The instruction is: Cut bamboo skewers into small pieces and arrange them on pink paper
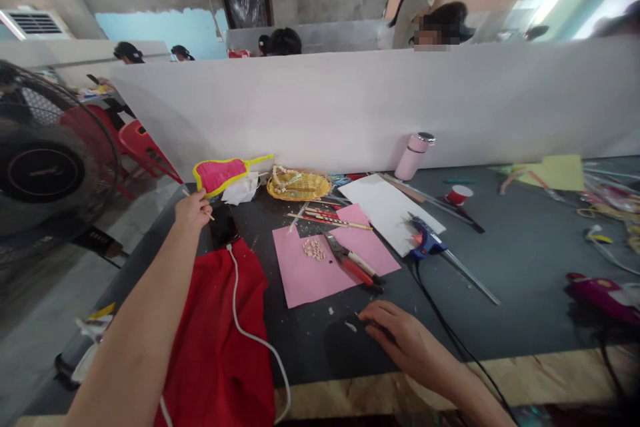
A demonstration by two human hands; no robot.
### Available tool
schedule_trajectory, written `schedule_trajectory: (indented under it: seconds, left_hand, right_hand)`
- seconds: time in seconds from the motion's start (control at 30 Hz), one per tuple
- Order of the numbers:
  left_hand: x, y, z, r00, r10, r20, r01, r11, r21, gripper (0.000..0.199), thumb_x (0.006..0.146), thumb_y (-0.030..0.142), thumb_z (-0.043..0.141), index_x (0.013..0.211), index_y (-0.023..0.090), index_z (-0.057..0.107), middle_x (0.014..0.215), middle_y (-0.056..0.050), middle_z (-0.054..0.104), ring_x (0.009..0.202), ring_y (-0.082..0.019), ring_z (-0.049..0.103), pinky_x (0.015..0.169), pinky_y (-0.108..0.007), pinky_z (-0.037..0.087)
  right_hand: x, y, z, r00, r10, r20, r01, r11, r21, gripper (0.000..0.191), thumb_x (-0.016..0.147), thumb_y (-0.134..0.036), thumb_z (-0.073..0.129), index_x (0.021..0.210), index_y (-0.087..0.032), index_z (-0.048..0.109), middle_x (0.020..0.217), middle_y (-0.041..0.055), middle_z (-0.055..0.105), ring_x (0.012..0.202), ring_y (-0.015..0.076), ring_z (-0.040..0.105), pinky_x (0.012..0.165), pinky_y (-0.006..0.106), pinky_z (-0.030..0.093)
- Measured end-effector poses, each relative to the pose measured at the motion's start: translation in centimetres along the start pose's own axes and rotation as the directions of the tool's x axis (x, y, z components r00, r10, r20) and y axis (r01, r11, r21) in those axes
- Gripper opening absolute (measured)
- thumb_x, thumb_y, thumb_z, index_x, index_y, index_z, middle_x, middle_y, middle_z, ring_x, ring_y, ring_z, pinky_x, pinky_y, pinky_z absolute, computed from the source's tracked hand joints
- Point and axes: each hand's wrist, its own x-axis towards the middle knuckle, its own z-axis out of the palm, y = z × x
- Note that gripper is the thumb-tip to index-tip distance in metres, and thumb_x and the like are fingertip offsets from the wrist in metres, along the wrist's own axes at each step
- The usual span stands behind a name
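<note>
My left hand [194,209] is closed at the table's left side, around a thin wooden stick [187,193] whose ends poke out on both sides. Its fingertips meet the lower edge of a pink fan-shaped piece with a yellow border [220,175]; whether they grip it too, I cannot tell. My right hand [395,337] hovers or rests low near the front edge, fingers curled, a small dark tip showing at them. Left of it lie white scraps [351,326]. Ahead, pink paper [300,283] carries small pale pieces [314,249] and red-handled pliers [353,263].
A blue glue gun [426,240] with a trailing cord lies right of white paper [385,203]. Behind are a wicker basket [310,185], a pink bottle [414,157] and a white partition [300,107]. Red cloth [220,333] with a white cable lies left; a fan [45,170] stands beyond.
</note>
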Motion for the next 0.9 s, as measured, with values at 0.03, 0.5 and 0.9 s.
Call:
schedule_trajectory:
  seconds: [0.03,0.5,0.9]
  left_hand:
    - [-0.3,0.1,-0.2,1.0,0.009,0.003,-0.009,1.0,-0.012,0.026,0.074,0.003,0.057,0.062,0.016,0.038,0.045,0.01,0.035,0.03,0.001,0.025,0.03,-0.012,0.014]
    - [-1.7,0.0,-2.5,0.999,0.034,-0.009,-0.034,0.998,-0.051,0.027,0.068,0.003,0.062,0.061,0.015,0.039,0.046,0.011,0.037,0.029,0.002,0.025,0.029,-0.012,0.015]
    - [-2.1,-1.8,-2.6,0.999,0.0,-0.044,-0.002,0.999,-0.047,0.026,0.067,0.001,0.058,0.061,0.016,0.038,0.046,0.011,0.033,0.029,0.001,0.024,0.03,-0.014,0.012]
  right_hand:
    - [-0.1,-0.1,0.0,1.0,-0.001,0.004,0.001,1.0,-0.001,0.023,0.089,-0.016,0.042,0.102,-0.022,0.06,0.098,0.0065,0.062,0.092,0.018,0.059,0.081,0.031,0.049]
    - [-0.8,-0.7,0.1,0.997,0.035,0.074,-0.034,0.999,-0.013,0.021,0.09,-0.017,0.042,0.102,-0.021,0.058,0.097,0.005,0.061,0.092,0.0178,0.057,0.08,0.031,0.045]
    - [-0.9,-0.5,0.3,0.995,0.045,0.092,-0.044,0.999,-0.012,0.021,0.09,-0.018,0.042,0.102,-0.022,0.058,0.097,0.0048,0.061,0.092,0.0178,0.057,0.08,0.03,0.044]
